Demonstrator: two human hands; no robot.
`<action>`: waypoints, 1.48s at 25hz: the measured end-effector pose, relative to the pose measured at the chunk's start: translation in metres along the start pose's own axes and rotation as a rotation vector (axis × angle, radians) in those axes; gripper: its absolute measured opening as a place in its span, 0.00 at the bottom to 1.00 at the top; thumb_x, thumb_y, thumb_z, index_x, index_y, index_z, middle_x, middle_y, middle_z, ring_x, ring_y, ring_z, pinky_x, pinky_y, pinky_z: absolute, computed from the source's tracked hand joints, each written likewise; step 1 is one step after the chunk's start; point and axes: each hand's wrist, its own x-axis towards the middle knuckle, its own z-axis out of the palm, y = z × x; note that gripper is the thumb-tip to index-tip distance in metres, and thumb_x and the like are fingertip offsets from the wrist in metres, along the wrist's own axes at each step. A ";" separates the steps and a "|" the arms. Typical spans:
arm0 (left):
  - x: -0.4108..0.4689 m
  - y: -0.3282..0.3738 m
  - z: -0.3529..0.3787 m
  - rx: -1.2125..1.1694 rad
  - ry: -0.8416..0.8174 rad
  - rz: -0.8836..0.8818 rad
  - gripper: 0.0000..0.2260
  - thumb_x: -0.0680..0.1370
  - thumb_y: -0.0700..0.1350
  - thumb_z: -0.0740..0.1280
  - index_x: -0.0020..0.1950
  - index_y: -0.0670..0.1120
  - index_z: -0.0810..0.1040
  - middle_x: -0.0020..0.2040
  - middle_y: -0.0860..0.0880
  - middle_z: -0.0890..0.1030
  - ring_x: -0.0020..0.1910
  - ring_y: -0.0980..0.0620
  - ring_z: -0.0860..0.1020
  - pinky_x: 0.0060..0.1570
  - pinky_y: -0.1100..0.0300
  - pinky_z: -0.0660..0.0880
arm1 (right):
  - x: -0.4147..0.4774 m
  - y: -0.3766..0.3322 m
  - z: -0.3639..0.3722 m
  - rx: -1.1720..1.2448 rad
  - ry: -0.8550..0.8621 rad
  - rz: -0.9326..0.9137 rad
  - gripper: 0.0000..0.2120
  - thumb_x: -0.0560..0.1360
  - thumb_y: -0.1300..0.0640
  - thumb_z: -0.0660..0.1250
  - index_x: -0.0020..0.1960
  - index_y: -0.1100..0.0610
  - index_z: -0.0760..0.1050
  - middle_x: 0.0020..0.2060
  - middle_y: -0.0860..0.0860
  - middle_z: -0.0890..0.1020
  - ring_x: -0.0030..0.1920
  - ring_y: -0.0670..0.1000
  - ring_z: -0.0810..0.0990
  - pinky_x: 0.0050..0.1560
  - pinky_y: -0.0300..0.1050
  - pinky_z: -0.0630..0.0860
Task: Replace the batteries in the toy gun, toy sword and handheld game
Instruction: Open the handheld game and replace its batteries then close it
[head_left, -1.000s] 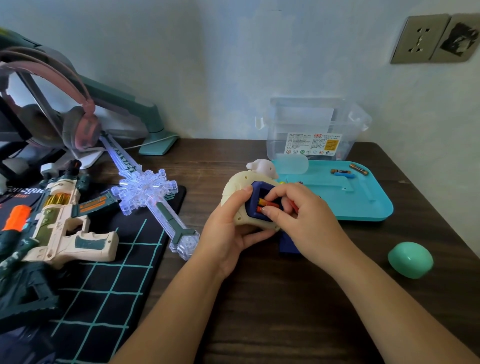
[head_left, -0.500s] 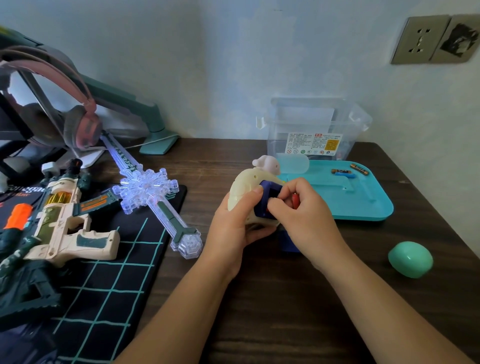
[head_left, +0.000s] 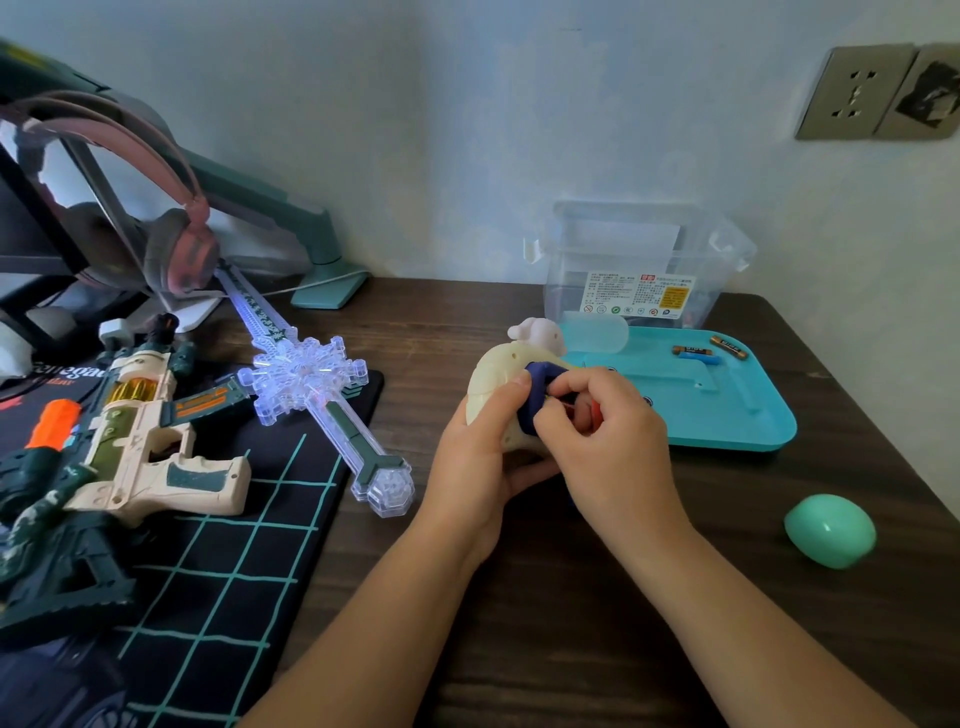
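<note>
My left hand (head_left: 480, 457) grips the cream handheld game (head_left: 496, 371), its dark blue battery bay turned toward me. My right hand (head_left: 605, 441) has its fingers curled at the bay and pinches a red battery (head_left: 596, 410) there. The clear lit toy sword (head_left: 311, 376) lies diagonally on the desk to the left. The cream and green toy gun (head_left: 140, 441) lies on the black grid mat (head_left: 234, 561) at far left. Three loose batteries (head_left: 698, 353) lie in the teal tray (head_left: 737, 431).
A clear plastic box (head_left: 639, 265) stands behind the tray against the wall. A green egg-shaped shell (head_left: 829, 530) sits near the desk's right edge. Pink headphones (head_left: 176, 244) and a monitor arm base (head_left: 330, 291) occupy the back left.
The game has tilted up and turned, hiding most of the battery bay. My right fingers have closed in over the bay around the red battery.
</note>
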 end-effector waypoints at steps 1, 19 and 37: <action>0.000 0.001 -0.001 -0.039 0.011 -0.017 0.17 0.80 0.50 0.64 0.65 0.44 0.78 0.56 0.40 0.84 0.54 0.45 0.84 0.46 0.51 0.81 | -0.001 0.001 -0.001 -0.066 -0.026 -0.039 0.07 0.75 0.53 0.66 0.53 0.47 0.77 0.38 0.42 0.73 0.41 0.40 0.73 0.39 0.28 0.70; 0.004 0.012 -0.010 -0.113 0.019 -0.093 0.17 0.79 0.53 0.64 0.61 0.45 0.80 0.54 0.40 0.85 0.49 0.42 0.84 0.52 0.48 0.80 | 0.016 -0.003 -0.030 1.121 -0.197 0.649 0.09 0.80 0.60 0.56 0.56 0.55 0.74 0.35 0.53 0.77 0.32 0.49 0.74 0.26 0.41 0.68; 0.006 0.009 -0.016 -0.007 0.056 -0.064 0.15 0.78 0.50 0.66 0.61 0.45 0.81 0.54 0.39 0.84 0.50 0.43 0.84 0.47 0.48 0.82 | 0.003 0.007 -0.012 -0.233 -0.352 -0.054 0.11 0.78 0.48 0.62 0.60 0.44 0.72 0.39 0.36 0.72 0.42 0.38 0.72 0.39 0.30 0.65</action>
